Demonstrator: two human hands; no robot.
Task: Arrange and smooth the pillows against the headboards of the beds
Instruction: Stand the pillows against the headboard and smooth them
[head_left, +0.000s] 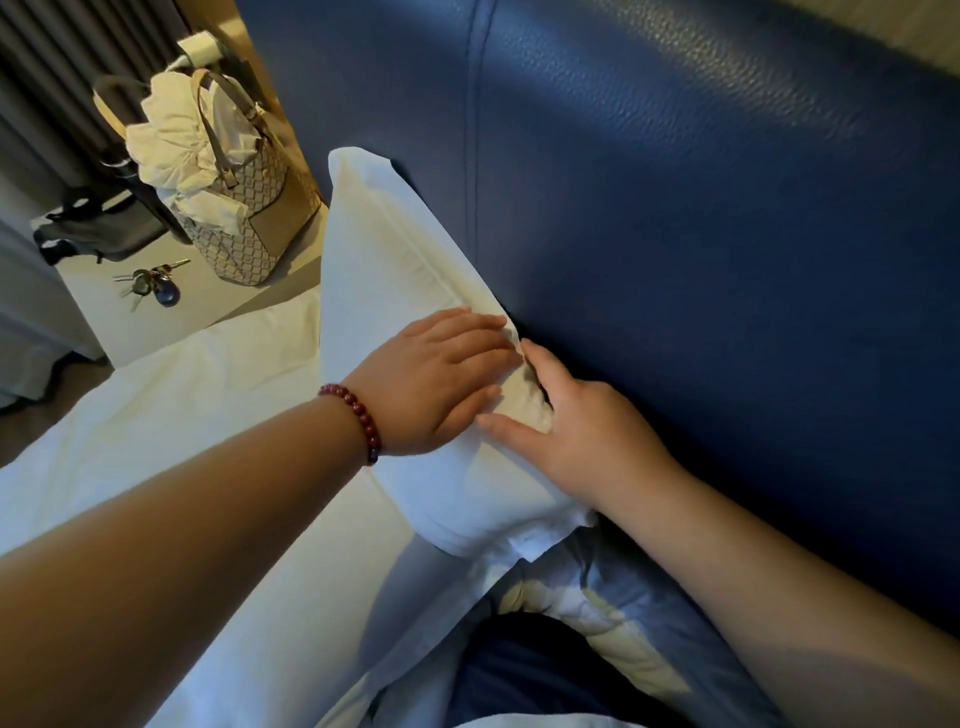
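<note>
A white pillow (384, 260) stands on its long edge against the blue padded headboard (701, 218). My left hand (441, 379), with a dark red bead bracelet on the wrist, lies flat on the pillow's front face with fingers spread. My right hand (582, 426) presses on the pillow's top edge near the headboard, fingers apart, thumb on the fabric. Neither hand grips the cloth. The pillow's near end (483, 525) bulges over the white bed cover (182, 415).
A white bedside table (171, 317) at the left carries a patterned handbag (249, 223) stuffed with white cloth and a bunch of keys (150, 286). A dark bag (93, 234) lies behind. Rumpled bedding (613, 623) sits below the pillow.
</note>
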